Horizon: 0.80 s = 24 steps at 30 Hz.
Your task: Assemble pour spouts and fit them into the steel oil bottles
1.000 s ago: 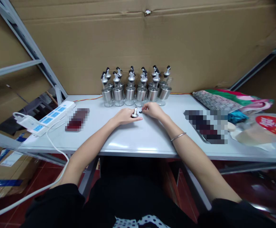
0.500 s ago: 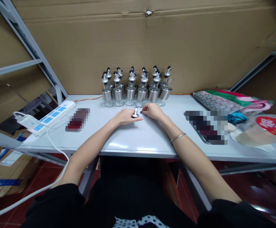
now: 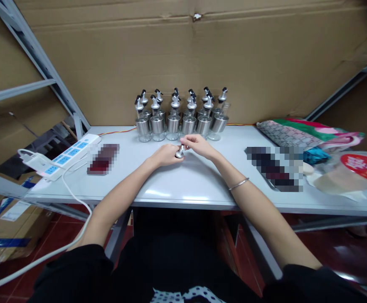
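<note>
My left hand (image 3: 165,155) is closed around a silver pourer spout (image 3: 179,152), held upright just over the table at the middle. My right hand (image 3: 198,144) pinches at the top of that spout, with thumb and fingertips together. The small black piece seen in it earlier is mostly hidden by the fingers now. Behind both hands stand several glass bottles (image 3: 174,124) with steel sleeves, in two rows. Silver spouts with black flaps top most of them; one bottle (image 3: 220,123) at the right front has an open neck.
A white power strip (image 3: 73,153) with a cable lies at the left, near a blurred reddish object (image 3: 104,160). To the right are a blurred dark object (image 3: 273,169), a patterned bag (image 3: 297,134) and a plastic tub (image 3: 344,174). Cardboard (image 3: 158,50) forms the back.
My right hand has moved left and slightly up, bringing its fingertips from beside the spout to its top. The spout now tilts slightly. My left hand has stayed in place.
</note>
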Each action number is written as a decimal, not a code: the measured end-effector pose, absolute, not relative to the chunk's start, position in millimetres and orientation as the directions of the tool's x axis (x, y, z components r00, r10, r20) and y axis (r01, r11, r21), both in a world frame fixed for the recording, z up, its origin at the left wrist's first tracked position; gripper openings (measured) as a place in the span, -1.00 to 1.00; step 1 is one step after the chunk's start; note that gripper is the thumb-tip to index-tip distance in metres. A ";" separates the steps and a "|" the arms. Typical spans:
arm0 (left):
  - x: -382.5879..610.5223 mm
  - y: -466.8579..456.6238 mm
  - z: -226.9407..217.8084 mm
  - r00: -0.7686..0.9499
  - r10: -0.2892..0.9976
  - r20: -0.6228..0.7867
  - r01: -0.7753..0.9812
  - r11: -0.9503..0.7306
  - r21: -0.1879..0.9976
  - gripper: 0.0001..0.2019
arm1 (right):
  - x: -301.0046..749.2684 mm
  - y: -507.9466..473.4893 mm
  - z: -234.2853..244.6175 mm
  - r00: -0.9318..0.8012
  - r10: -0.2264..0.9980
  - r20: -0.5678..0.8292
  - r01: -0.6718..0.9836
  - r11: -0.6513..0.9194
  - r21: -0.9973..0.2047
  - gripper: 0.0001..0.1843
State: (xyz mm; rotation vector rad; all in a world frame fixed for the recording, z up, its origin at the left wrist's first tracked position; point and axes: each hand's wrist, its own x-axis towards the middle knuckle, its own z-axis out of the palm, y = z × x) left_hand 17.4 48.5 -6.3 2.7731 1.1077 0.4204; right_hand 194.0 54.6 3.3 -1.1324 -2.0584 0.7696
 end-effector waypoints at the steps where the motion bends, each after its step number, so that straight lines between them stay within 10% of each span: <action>1: 17.0 49.4 -7.2 0.694 0.689 0.208 0.656 -0.725 0.210 -0.82 | 192.4 52.8 4.2 -0.432 0.863 0.263 0.453 0.460 -0.764 -0.41; 24: 16.2 44.1 -1.4 0.695 0.685 0.219 0.680 -0.725 0.107 -0.70 | 199.3 55.5 1.5 -0.401 0.908 0.124 0.564 0.351 -0.747 -0.56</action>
